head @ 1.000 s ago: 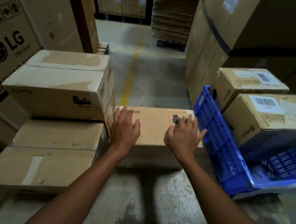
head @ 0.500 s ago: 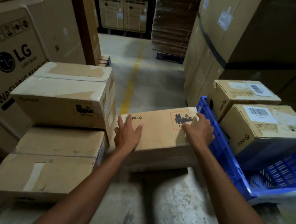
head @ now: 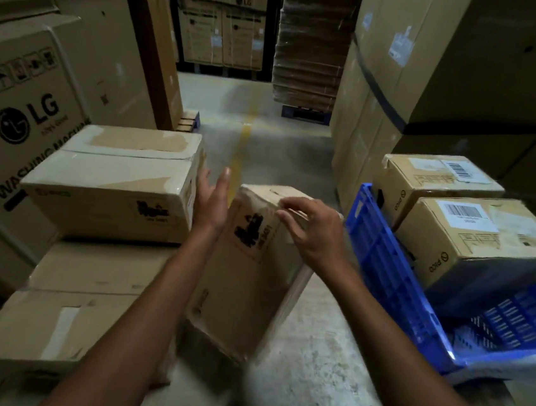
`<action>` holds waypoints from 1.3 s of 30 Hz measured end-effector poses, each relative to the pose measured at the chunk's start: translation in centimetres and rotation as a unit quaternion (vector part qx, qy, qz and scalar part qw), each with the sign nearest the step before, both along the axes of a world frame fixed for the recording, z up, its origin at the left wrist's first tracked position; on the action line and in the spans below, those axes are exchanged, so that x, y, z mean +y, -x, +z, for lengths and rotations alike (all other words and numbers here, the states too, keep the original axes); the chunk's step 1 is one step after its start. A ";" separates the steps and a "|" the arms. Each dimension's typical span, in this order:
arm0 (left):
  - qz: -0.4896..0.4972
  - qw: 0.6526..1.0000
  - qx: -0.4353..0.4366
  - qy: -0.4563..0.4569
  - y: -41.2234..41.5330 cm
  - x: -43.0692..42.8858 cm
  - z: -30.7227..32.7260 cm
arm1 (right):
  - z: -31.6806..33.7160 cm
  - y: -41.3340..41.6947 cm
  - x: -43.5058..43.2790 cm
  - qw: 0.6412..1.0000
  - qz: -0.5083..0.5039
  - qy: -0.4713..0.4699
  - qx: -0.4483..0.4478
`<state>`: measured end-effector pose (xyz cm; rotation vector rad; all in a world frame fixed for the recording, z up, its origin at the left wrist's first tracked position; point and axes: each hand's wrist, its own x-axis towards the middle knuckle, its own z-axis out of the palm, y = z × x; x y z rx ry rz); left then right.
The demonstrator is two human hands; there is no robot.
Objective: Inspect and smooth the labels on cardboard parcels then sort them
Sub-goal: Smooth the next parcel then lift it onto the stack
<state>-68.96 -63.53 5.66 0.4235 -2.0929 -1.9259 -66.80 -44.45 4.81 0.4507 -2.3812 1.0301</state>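
A long cardboard parcel (head: 244,286) stands on end on the concrete floor, tilted, with a black printed mark on the face toward me. My right hand (head: 313,230) grips its top right corner, fingers curled over the edge. Straight-fingered, my left hand (head: 212,202) lies along the parcel's upper left side, between it and the stacked box on the left. Two parcels with white barcode labels (head: 464,214) sit at the right, by a blue plastic crate (head: 384,274).
Two cardboard boxes (head: 113,186) are stacked at the left, close to the parcel. Big LG cartons (head: 21,117) rise behind them. Tall carton stacks (head: 439,72) wall the right side. An aisle with a yellow line (head: 242,153) runs ahead.
The parcel has gone from lying flat to standing on end, turned toward me. My right hand shifted from its top face to its upper corner; my left hand slid to its side.
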 end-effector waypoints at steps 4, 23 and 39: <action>-0.172 0.974 -0.114 -0.093 -0.5 -0.3 0.5 | -1.2 -2.1 -2.0 0.983 -0.101 0.124 -0.087; -0.116 0.872 0.231 0.416 -9.6 1.0 -8.2 | -7.5 -6.7 1.3 0.997 -0.009 -0.074 0.014; -0.222 0.831 0.054 0.507 -4.6 2.6 -3.4 | -2.1 -2.9 0.5 0.964 -0.034 -0.254 -0.067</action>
